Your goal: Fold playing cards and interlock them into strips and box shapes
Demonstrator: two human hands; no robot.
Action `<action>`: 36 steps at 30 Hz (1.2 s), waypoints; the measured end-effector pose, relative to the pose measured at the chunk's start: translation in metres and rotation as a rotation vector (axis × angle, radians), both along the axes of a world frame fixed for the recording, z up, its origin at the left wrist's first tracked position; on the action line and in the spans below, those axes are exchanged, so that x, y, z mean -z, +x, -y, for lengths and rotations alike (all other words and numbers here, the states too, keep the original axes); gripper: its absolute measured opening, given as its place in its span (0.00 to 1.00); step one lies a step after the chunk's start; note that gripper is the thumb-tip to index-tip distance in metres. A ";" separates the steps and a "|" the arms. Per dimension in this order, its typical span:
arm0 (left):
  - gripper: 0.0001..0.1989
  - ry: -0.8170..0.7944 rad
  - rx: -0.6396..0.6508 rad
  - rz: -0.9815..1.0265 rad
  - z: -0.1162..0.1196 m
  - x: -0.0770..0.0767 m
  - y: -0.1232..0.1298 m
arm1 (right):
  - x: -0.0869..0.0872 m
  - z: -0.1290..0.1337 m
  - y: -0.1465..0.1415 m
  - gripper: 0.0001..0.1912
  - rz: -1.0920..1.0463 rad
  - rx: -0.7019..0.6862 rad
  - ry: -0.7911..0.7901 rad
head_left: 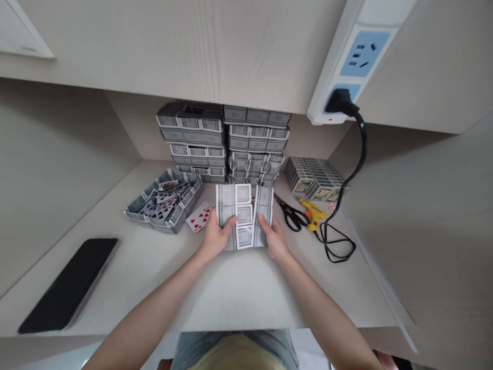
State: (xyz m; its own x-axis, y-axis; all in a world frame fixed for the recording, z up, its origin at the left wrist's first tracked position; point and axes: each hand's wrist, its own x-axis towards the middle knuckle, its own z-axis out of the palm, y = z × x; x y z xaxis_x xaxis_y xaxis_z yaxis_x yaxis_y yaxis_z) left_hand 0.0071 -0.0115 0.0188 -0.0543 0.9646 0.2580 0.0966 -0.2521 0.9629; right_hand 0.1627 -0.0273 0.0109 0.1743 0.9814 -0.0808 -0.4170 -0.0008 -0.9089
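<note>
Between my two hands is a panel made of grey patterned playing cards (244, 215), held above the desk. My left hand (216, 235) grips its left side, with the thumb on the front. At the right side, my right hand (274, 237) grips a folded strip with its thumb on top. A narrow gap shows between that strip and the middle cards. Beyond the panel stand stacks of card-built boxes (257, 137). Loose red heart cards (198, 218) lie left of my left hand.
An open card-built tray (181, 215) holds loose cards. Black scissors (293, 216), a yellow glue gun (314, 215) with its cord, and card packs (316, 177) lie right. A black phone (69, 285) is front left. A power strip (351, 72) hangs above.
</note>
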 end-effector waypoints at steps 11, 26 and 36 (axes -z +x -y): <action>0.19 0.007 0.012 0.032 0.002 -0.003 0.001 | -0.006 0.001 -0.001 0.22 -0.070 -0.019 -0.036; 0.19 0.013 0.013 -0.003 0.003 -0.006 -0.001 | -0.006 0.003 0.001 0.21 -0.024 0.009 0.011; 0.18 0.040 0.014 0.011 0.006 -0.006 0.000 | -0.009 0.004 0.001 0.20 -0.040 0.014 0.015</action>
